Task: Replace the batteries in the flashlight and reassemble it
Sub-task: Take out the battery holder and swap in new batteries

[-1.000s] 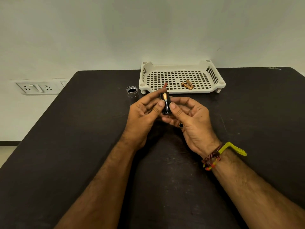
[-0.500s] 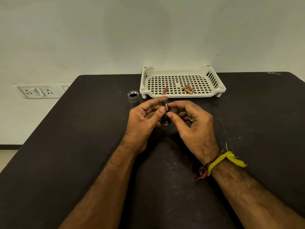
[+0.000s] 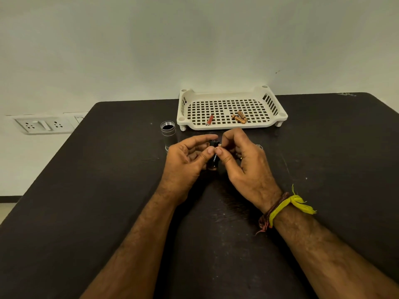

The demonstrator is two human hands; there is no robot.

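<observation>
The flashlight's black battery holder [image 3: 213, 157] stands upright between both hands above the dark surface [image 3: 108, 190], while its silver tube [image 3: 168, 134] waits open-end up just left of them. The left hand [image 3: 185, 162] pinches the holder at thumb and forefinger; the right hand [image 3: 241, 160] pinches its top, where a cell seems to be going in. A slipping thumb could pop that cell out, or it could seat reversed. 3 cells lie in the white tray [image 3: 278, 116].
</observation>
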